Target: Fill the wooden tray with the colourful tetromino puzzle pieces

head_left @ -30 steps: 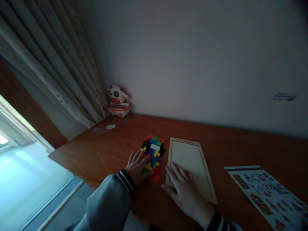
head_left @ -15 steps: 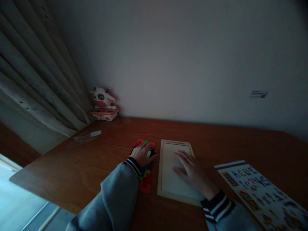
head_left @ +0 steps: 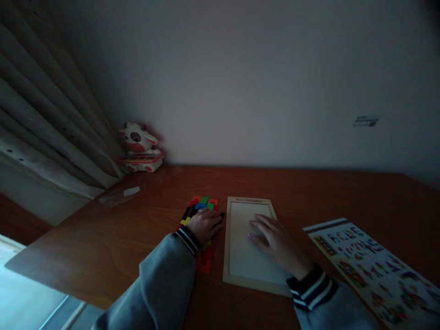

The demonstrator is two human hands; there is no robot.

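My left hand (head_left: pixel 203 225) is over a group of colourful flat puzzle blocks (head_left: pixel 205 261) in red, yellow, blue, green and black. A small black block (head_left: pixel 222 214) shows at its bent fingertips, which look closed on it. Part of the blocks is hidden beneath this hand and its sleeve. To the right lies a shallow wooden puzzle tray (head_left: pixel 237 238) with a pale bare base and a raised frame. My right hand (head_left: pixel 273 236) rests over the right half of the tray, fingers stretched and apart, holding nothing.
A printed pattern sheet (head_left: pixel 369 261) lies on the brown table (head_left: pixel 144 233) at the right. A cow toy with a keyboard (head_left: pixel 140 146) stands at the back left by the curtain (head_left: pixel 51 105). Near it is a clear plastic wrapper (head_left: pixel 120 196).
My left hand has drawn slightly nearer, uncovering blue, black and yellow blocks, and a black block now sticks out at its fingertips. The right hand stays over the tray. The view has shifted slightly.
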